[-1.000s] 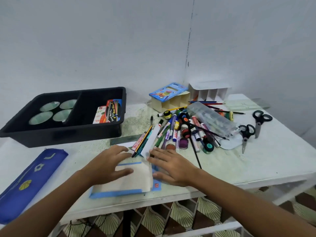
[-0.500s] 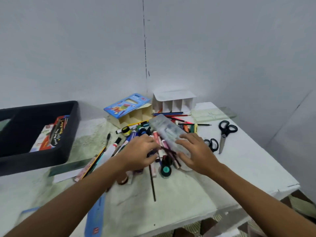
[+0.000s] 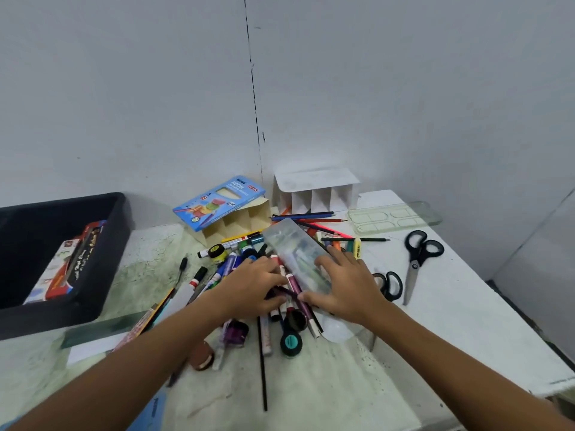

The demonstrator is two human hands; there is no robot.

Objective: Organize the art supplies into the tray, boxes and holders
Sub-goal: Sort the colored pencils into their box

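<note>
1. Head view: at the left edge of the table (image 3: 451, 331) a black tray (image 3: 93, 309) is seen, with a red box of supplies (image 3: 67, 269) lying inside it.
2. Near the tray's front corner a dark ruler (image 3: 99, 329) lies flat on the table.
3. At the back edge, a blue coloured-pencil box (image 3: 217, 199) rests tilted on a cream cardboard holder (image 3: 236, 223); a white divided holder (image 3: 317, 194) stands just beside it, in the corner by the wall.
4. The left hand (image 3: 252, 290) is laid on the pile of markers and pens (image 3: 280, 309) at the middle of the table, fingers bent over them; whether any marker is gripped cannot be told.
5. A clear plastic case (image 3: 295, 253) lies slanted on top of the pile, between the two hands.
6. The right hand (image 3: 345, 290) is spread, its fingers resting on the case's right side and its thumb touching the markers.
7. Loose coloured pencils (image 3: 308, 216) lie behind the case, in front of the white holder.
8. One pair of black scissors (image 3: 389, 284) lies just beside the right hand; a second pair (image 3: 418, 259) lies further toward the right edge.
9. A clear palette (image 3: 392, 217) sits at the back right corner.
</note>
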